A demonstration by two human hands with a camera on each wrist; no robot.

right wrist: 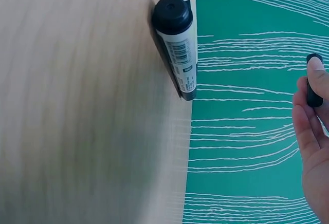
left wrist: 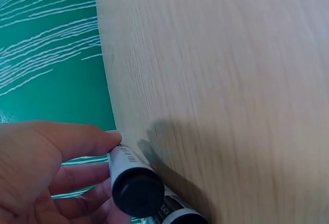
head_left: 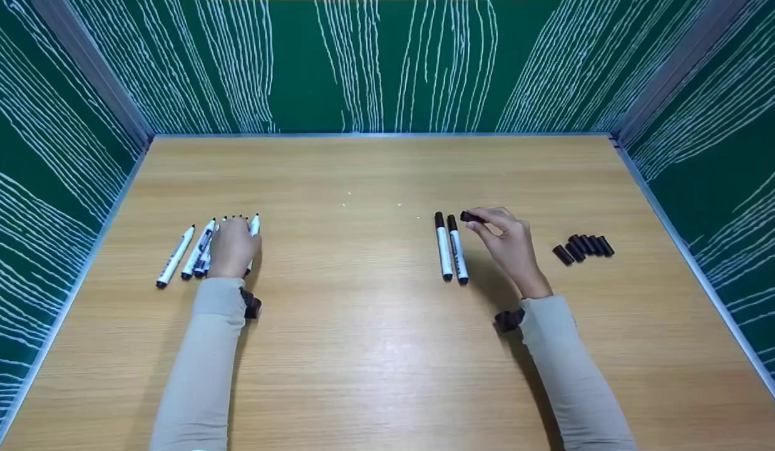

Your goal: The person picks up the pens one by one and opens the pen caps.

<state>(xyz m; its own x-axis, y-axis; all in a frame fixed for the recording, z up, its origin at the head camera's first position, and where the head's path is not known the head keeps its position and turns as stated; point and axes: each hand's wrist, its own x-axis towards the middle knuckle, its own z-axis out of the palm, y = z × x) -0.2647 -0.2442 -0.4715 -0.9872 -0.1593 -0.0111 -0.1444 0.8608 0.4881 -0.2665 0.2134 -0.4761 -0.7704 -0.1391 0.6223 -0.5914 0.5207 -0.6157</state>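
Note:
In the head view my left hand (head_left: 232,247) is over a row of uncapped white markers on the left, hiding several of them. Thumb and fingers pinch a white marker (head_left: 255,225) at the row's right end; its black end (left wrist: 138,193) faces the left wrist camera, another marker close beside it. My right hand (head_left: 509,244) holds a small black marker cap (head_left: 472,217) between thumb and fingertips, above the table. Just left of that cap lie two capped markers (head_left: 444,250), side by side with their black caps pointing away.
Several loose black caps (head_left: 591,245) lie grouped to the right of my right hand. An uncapped marker (head_left: 175,257) lies at the left end of the row. Tiny white specks dot the wooden table (head_left: 362,351), which green walls (head_left: 300,69) with white lines enclose.

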